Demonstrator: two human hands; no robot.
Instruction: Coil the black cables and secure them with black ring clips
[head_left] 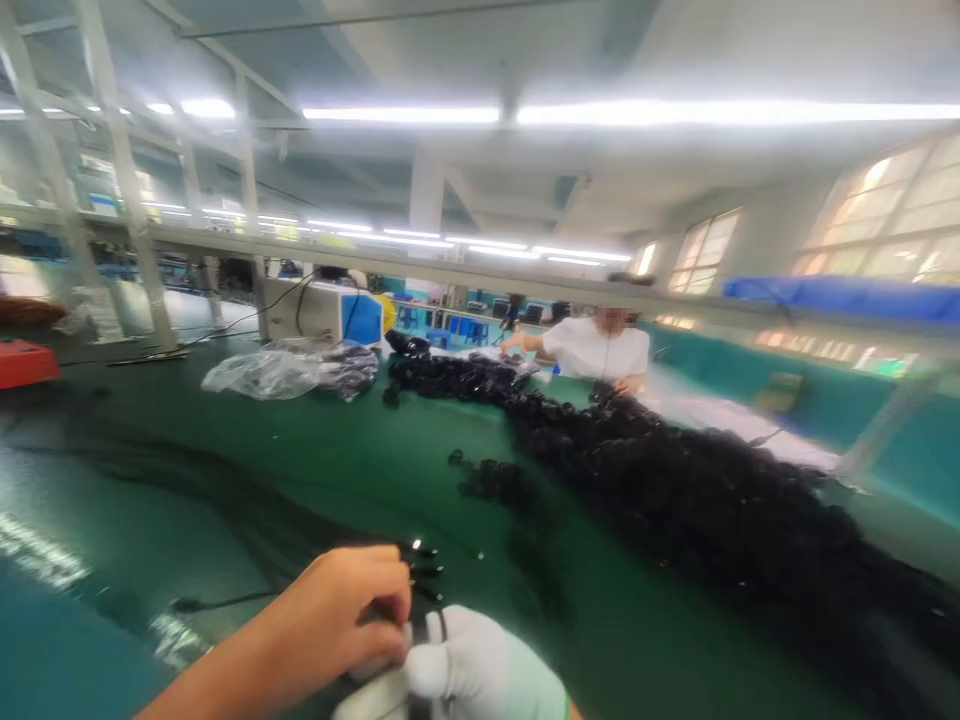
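Note:
At the bottom centre, my bare left hand [352, 610] is closed, its fingers curled against my right hand [465, 665], which wears a white glove. The gloved fingers are pinched round a thin black cable [437, 626]. What the left fingertips hold is hidden. Just beyond the left hand, several black cable ends [426, 571] with shiny tips lie on the green tabletop [352, 460]. Their dark cables [225, 490] stretch away to the left, blurred.
A long heap of black coiled parts [675, 490] runs along the right, with a small pile [499, 480] before it. Clear plastic bags [292, 370], a white-and-blue box [322, 312] and a red object [26, 362] sit farther back. A person in white [592, 345] works across the table.

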